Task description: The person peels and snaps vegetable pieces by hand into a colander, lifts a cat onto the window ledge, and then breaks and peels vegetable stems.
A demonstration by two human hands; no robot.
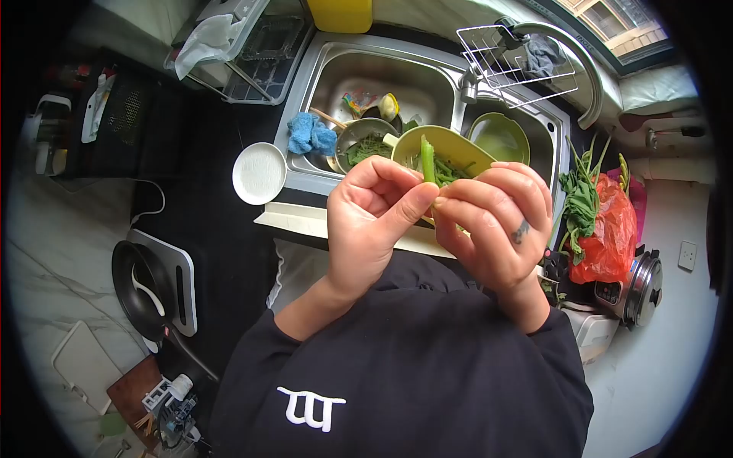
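Head camera shows left hand and right hand, grips pinched closed on one slim bright-green stalk mid-frame, short green pieces already in the yellow-green oval bowl, long leafy stems at right apparently remaining.

Stem: lower end concealed by the fingertips of the left hand and the right hand. Bowl, 1 o'clock: near wall partly concealed by both hands. Dish, 2 o'clock: 7 o'clock side concealed by the bowl. Bag, 3 o'clock: contents concealed. Cooker, just past 3 o'clock: partly concealed by the bag; panel markings too small to read. Container, 12 o'clock: cut off by the upper edge. Hoodie, 6 o'clock: cut off by the lower edge. Device, between 7 and 8 o'clock: parts too small to identify. White item, between 9 and 10 o'clock: blurred; type indeterminable.
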